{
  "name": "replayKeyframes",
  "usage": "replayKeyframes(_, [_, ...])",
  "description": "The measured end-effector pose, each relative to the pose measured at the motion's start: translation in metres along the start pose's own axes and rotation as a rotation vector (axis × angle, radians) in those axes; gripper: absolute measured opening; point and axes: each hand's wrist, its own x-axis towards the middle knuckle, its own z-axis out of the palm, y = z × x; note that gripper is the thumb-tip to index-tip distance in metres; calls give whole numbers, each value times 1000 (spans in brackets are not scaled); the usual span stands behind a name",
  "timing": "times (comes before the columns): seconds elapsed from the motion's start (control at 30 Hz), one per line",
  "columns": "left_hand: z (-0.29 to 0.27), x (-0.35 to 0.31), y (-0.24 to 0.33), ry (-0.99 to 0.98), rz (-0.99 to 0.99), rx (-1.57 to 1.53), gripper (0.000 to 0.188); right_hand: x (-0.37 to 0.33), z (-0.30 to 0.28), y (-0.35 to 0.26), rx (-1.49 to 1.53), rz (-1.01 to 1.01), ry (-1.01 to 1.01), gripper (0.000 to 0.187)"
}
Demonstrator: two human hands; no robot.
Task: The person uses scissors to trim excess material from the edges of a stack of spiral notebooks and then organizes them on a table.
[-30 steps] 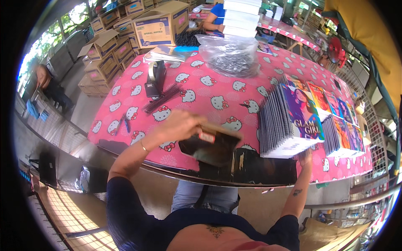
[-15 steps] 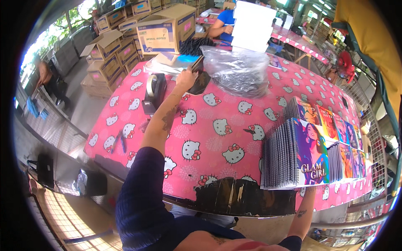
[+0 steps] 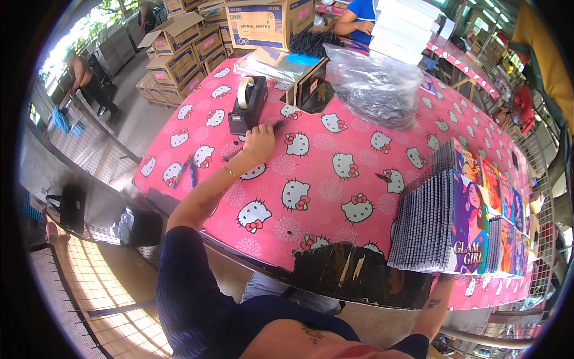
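Note:
My left hand (image 3: 259,145) is closed at the left of the table, beside a black tape dispenser (image 3: 249,107). A dark, ridged strip like a black binding coil (image 3: 280,125) sticks out on both sides of its fingers. At the right stands a thick row of spiral notebooks (image 3: 418,221), the front one with a colourful cover showing a figure. My right forearm (image 3: 435,302) reaches up to the near edge of these notebooks. The right hand itself is hidden there, so its fingers do not show.
A clear plastic bag of dark material (image 3: 376,90) lies at the far middle, beside black coils (image 3: 315,43) and an open slot in the table (image 3: 311,93). Cartons (image 3: 263,27) rise behind. Across the table a person (image 3: 356,24) sits by a white paper stack (image 3: 402,30).
My left hand has come back from the slot at the far side to beside the tape dispenser, closing on the dark coil. My view has shifted slightly; the right forearm stays by the notebooks.

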Motion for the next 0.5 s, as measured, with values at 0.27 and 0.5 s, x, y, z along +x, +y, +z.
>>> replayKeyframes(0.27, [-19, 161, -49, 293, -168, -504, 35, -80, -20, 23, -81, -12, 33, 57])
replayKeyframes(0.5, [-40, 266, -42, -215, -236, -1145, 45, -182, -48, 54, -140, 108, 129, 58])
